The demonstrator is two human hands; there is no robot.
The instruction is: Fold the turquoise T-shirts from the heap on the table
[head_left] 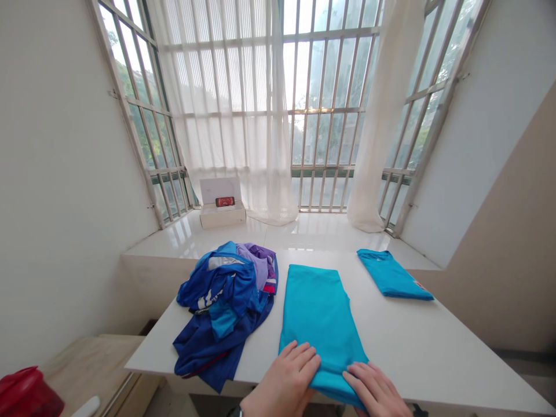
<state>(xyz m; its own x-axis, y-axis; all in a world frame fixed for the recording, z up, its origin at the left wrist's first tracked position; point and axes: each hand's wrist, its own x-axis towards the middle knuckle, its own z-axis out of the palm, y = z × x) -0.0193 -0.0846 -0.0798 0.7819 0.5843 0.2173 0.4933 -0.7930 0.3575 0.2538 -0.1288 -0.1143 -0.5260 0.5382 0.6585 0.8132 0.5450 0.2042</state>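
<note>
A turquoise shirt [319, 313], folded into a long panel, lies on the white table [408, 353] in front of me. My left hand [293, 373] grips its near left end, fingers on top of the cloth and curled at the edge. At the near right end, my right hand [373, 388] holds the same shirt, its fingers bent over the fabric. Between the two hands the near end is turned up in a fold that hangs by the table's front edge. Both thumbs are mostly hidden.
Left of the shirt lies a rumpled pile of blue and purple clothes [232, 301]. A neatly folded turquoise shirt [393, 275] rests at the back right. On the window sill [313, 231] stands a white box [222, 217] with a phone [225, 201]. Something red [28, 394] is at the lower left.
</note>
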